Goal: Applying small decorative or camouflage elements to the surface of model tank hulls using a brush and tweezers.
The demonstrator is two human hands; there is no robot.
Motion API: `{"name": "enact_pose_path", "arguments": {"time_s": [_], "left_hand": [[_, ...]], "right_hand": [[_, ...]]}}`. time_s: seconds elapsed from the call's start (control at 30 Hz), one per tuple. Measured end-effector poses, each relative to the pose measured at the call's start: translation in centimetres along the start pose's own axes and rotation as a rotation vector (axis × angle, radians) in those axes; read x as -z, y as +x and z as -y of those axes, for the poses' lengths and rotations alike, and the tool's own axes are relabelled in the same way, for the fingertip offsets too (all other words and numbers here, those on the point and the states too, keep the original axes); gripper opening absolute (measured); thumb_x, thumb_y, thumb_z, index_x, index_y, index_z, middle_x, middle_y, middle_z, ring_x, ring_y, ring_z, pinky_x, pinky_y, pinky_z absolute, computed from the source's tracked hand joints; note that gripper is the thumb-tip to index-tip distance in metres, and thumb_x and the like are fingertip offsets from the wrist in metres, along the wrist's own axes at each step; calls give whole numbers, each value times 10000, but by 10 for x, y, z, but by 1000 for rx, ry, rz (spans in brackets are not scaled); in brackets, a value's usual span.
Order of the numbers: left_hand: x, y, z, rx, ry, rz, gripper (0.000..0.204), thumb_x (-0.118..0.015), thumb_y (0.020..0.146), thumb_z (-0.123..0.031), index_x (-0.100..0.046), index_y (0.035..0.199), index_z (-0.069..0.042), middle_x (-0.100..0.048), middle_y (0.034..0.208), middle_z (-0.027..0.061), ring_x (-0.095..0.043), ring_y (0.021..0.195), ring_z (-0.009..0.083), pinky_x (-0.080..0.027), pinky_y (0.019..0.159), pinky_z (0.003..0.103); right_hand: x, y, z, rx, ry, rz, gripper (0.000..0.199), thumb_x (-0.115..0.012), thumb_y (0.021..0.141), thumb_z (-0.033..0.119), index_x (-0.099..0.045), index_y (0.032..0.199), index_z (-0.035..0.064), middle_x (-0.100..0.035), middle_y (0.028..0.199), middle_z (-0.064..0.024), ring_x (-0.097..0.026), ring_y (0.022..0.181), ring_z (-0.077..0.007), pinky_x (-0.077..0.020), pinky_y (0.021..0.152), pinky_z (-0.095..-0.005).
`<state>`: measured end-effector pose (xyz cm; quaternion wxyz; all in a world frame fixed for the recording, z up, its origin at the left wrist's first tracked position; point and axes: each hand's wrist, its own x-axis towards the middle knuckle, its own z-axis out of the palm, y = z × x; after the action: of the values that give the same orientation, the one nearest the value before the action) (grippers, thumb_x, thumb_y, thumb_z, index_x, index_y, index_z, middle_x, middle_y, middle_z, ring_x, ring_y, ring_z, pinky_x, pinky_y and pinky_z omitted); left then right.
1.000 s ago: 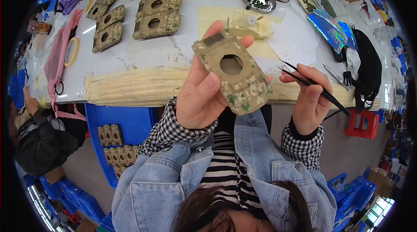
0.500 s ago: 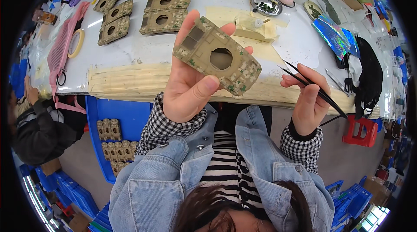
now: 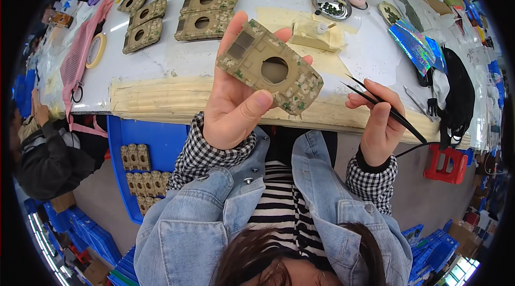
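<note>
My left hand [image 3: 236, 106] holds a model tank hull [image 3: 247, 61] in camouflage colours, tilted, with its round hole facing up. The thumb presses on its near edge and the fingers reach behind it. In my right hand [image 3: 383, 122] is a pair of black tweezers [image 3: 394, 114]. Their thin tips stand apart, pointing to the upper left, a short way right of the hull and not touching it. Beyond lie more camouflage hulls [image 3: 201, 27] in groups on the white table. A round metal dish [image 3: 341, 13] with small dark green bits stands at the far right.
Tape covers the front edge [image 3: 161, 98] of the white table. A tape-wrapped block [image 3: 316, 39] sits past the hull. At left lie a tape roll [image 3: 95, 53] and a pink mesh bag [image 3: 75, 66]. Below, a blue tray [image 3: 120, 128] holds small hulls. A co-worker [image 3: 53, 157] sits at left.
My hands keep their grips with almost no movement. The tweezer tips have shifted slightly to the left. The whole view has drifted a little.
</note>
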<state>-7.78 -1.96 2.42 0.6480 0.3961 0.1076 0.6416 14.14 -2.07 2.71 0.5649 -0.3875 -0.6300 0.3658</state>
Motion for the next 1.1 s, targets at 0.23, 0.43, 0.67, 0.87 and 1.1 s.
{"name": "enact_pose_path", "arguments": {"time_s": [0.23, 0.43, 0.67, 0.87, 1.1], "left_hand": [[35, -19, -34, 17, 7, -72, 904, -686, 772, -129, -80, 1442, -139, -462, 1269, 196, -473, 1180, 318, -416, 978, 420], [114, -103, -155, -240, 589, -348, 884, -738, 751, -263, -174, 1384, -16, -503, 1224, 142, -507, 1139, 280, -417, 988, 407], [177, -263, -210, -380, 785, -1267, 412, -639, 809, 5, -425, 1162, 4, -544, 1092, 143, -578, 997, 235, -500, 866, 328], [177, -303, -128, 463, 1198, -1513, 661, -826, 633, -272, -470, 1137, -35, -560, 1066, 140, -566, 965, 212, -485, 767, 313], [193, -311, -95, 698, 1764, -1320, 680, -840, 598, -310, -486, 1094, -8, -597, 995, 170, -588, 920, 300, -478, 816, 379]], "right_hand": [[0, -4, -16, 26, -86, -26, 391, -395, 976, 287, -537, 1094, -58, -642, 774, -133, -615, 710, -183, -472, 731, -302], [3, -13, -28, 48, -97, -61, 477, -347, 975, 377, -494, 1106, -57, -616, 744, -151, -608, 675, -226, -498, 740, -381], [8, -12, -30, 32, -102, -38, 518, -302, 978, 408, -467, 1122, -61, -591, 749, -141, -578, 658, -222, -499, 715, -350], [8, -12, -29, 26, -110, -43, 512, -309, 978, 404, -473, 1116, -60, -595, 737, -139, -581, 670, -222, -492, 720, -346], [4, -11, -29, 62, -44, -6, 446, -378, 970, 355, -504, 1085, -58, -606, 734, -148, -593, 642, -215, -494, 710, -354]]}}
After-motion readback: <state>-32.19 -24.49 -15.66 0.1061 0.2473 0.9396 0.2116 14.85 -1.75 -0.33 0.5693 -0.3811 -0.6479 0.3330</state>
